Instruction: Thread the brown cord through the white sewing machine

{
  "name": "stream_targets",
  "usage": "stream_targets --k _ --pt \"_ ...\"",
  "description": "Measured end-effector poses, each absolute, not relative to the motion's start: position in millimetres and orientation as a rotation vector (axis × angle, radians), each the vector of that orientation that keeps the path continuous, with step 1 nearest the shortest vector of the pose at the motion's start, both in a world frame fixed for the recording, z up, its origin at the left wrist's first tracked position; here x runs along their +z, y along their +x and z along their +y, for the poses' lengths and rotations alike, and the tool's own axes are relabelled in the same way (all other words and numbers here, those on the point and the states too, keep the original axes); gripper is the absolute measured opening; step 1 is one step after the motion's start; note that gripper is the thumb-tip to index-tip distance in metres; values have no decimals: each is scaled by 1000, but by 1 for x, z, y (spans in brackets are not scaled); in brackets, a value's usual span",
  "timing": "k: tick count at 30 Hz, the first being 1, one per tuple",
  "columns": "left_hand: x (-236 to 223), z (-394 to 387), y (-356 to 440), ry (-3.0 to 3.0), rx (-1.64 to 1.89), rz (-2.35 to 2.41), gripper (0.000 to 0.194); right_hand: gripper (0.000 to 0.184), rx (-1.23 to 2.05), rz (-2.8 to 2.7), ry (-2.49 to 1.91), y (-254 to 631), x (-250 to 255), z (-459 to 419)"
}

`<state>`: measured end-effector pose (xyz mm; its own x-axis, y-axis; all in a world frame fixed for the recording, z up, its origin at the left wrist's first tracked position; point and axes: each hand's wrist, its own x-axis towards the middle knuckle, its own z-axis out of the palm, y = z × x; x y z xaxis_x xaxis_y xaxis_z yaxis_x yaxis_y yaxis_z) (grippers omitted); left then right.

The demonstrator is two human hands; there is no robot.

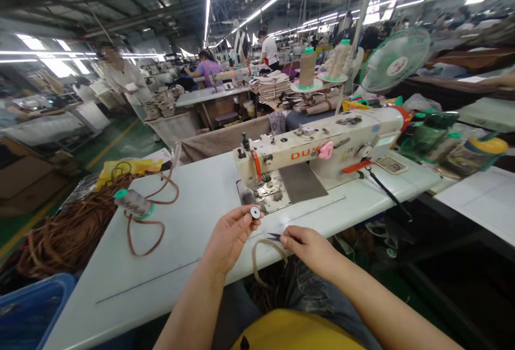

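Note:
My left hand [231, 234] pinches a small round bobbin [255, 212] between thumb and fingers, in front of the sewing machine's needle area. My right hand [308, 248] is closed on thread snips [274, 236], their dark pointed blades aimed left toward the bobbin but apart from it. The handle part is hidden in my fingers. Below the blades a narrow tan strip [256, 264] curves over the table's front edge. The sewing machine [341, 146] stands just beyond both hands on the white table [193, 216].
Left on the table, a thread cone [134, 203] lies on its side by a loop of brown strip. A heap of brown strips [76, 226] and a blue bin [36, 307] are at far left. Bottles [462, 151] and a fan [396, 60] stand right. Several people work behind.

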<state>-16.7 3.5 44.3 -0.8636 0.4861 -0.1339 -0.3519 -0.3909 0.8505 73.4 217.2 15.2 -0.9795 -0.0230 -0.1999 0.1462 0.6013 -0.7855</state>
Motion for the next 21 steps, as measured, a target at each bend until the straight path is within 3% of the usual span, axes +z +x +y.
stream_targets --k 9,21 --pt "49 7 -14 165 2282 1375 43 33 -1162 2679 152 72 23 221" --pt "52 7 -12 180 2285 1422 44 28 -1218 2650 80 70 20 208"
